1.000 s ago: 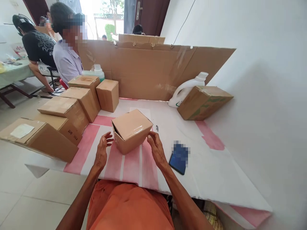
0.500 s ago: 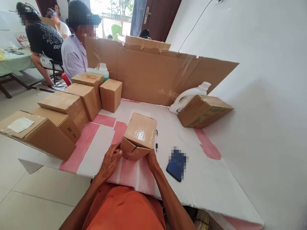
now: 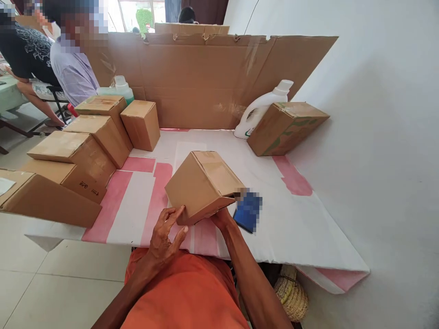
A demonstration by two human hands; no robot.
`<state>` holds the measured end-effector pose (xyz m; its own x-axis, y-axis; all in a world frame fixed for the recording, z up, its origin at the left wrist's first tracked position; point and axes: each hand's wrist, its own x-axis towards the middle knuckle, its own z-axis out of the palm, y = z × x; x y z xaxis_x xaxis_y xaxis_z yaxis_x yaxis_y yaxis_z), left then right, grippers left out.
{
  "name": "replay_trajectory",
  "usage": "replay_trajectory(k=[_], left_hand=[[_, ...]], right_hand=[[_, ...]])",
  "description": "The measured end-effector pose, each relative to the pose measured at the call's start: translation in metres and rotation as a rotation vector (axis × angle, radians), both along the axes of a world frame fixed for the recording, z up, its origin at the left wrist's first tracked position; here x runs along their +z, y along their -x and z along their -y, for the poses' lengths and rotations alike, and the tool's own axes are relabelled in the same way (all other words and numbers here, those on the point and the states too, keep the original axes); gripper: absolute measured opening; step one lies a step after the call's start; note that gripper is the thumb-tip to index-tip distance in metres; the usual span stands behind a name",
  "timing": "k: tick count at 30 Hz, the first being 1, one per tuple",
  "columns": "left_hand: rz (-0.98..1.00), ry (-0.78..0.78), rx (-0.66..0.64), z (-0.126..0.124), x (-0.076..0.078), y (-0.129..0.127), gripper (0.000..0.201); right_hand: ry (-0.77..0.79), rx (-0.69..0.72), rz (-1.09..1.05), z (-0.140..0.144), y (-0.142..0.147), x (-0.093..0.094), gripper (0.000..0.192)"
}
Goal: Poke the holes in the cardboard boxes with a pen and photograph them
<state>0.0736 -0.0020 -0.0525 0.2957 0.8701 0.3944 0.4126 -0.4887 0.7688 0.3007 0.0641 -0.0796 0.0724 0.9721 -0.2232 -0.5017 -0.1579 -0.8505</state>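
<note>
A white wall (image 3: pixel 377 114) fills the right side, and a tall sheet of brown cardboard (image 3: pixel 206 77) stands as a screen along the far edge of a table (image 3: pixel 302 233) covered in white and pink paper. Beyond the screen on the left, two seated people (image 3: pixel 68 68) are partly in view. A row of sealed cardboard boxes (image 3: pixel 82 146) runs along the table's left edge, reaching from near the front back to the screen, with a green-tinted bottle (image 3: pixel 121 87) behind them. At the far right of the table, a box with green print (image 3: pixel 286 125) lies tilted against a white jug (image 3: pixel 259 109).

Near the front edge, in the middle, the person holds a small cardboard box (image 3: pixel 202 183), tipped up on its near lower corner above the pink stripes. The left hand (image 3: pixel 164 237) is open, fingers spread, with the fingertips touching the box's lower left face. The right hand (image 3: pixel 221 217) is mostly hidden under the box's near right corner, supporting it; its grip cannot be made out. Just right of the box lies a blue phone (image 3: pixel 247 212), flat on the paper. A woven basket (image 3: pixel 291 297) sits under the table.
</note>
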Motion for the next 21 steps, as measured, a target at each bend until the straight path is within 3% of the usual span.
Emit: replay_trajectory(k=[7, 12, 16, 21], left_hand=[[-0.050, -0.096, 0.059, -0.004, -0.004, -0.005, 0.055], [-0.034, -0.047, 0.096, -0.029, 0.018, 0.002, 0.075], [0.032, 0.100, 0.093, -0.048, 0.025, 0.009, 0.077], [0.237, 0.390, 0.142, -0.047, 0.010, 0.018, 0.091]], right_hand=[[0.047, 0.018, 0.067, 0.003, -0.005, 0.009, 0.058], [0.009, 0.032, 0.179, -0.001, 0.002, 0.033, 0.049], [-0.072, 0.059, 0.306, -0.008, 0.008, 0.059, 0.061], [-0.177, 0.089, 0.540, -0.005, 0.018, 0.071, 0.080]])
